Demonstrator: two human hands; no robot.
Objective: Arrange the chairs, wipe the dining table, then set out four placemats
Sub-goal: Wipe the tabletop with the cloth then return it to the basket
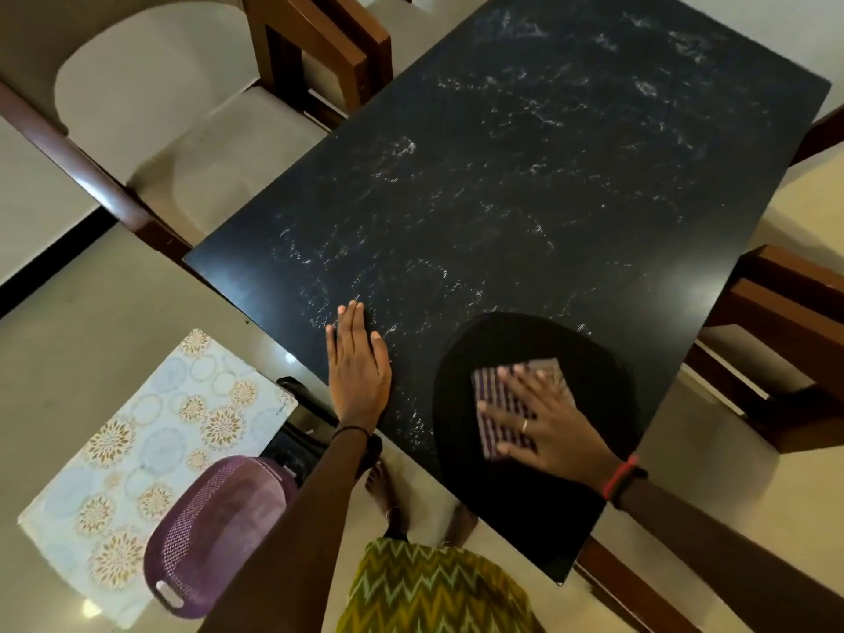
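A dark dining table (525, 185) fills the view, its top streaked with white smears. My right hand (543, 418) presses flat, fingers spread, on a purple checked cloth (498, 404) near the table's front edge. Around the cloth lies a darker, smear-free wet patch (539, 340). My left hand (358, 358) rests flat and empty on the table to the left of the cloth. A pale floral placemat (137, 427) lies on a surface to the left of the table, below its level.
A cushioned wooden chair (150, 121) stands at the table's left side, and another wooden chair (785, 344) at the right. A purple mesh basket (214, 532) sits on the placemat's near end. My bare feet (388, 491) stand on the pale floor.
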